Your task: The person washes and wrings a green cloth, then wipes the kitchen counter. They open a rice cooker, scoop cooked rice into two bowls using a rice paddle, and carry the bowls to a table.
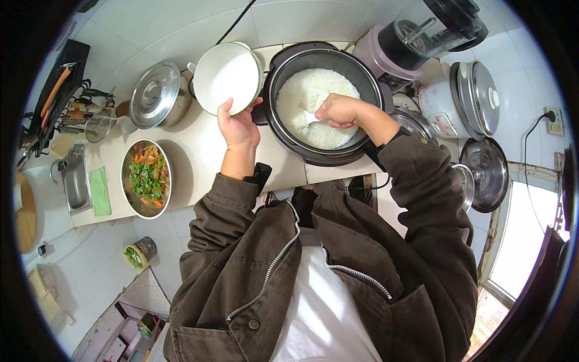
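Note:
My left hand (239, 124) grips the near rim of a white bowl (226, 74), tilted so that its bare inside faces me. The bowl is just left of a black electric cooker pot (325, 156). White cooked rice (319, 83) fills the bottom of the pot. Over the rice, my right hand (341, 111) is closed around the handle of a white rice scoop (312, 117). The scoop's head reaches into a hollow in the rice and is partly hidden.
A steel basin of vegetables (147, 176) and a lidded metal pot (156, 95) stand to the left, before a small sink (76, 181). At right are a blender (393, 54), a rice cooker (445, 108) and a leaning glass lid (484, 174).

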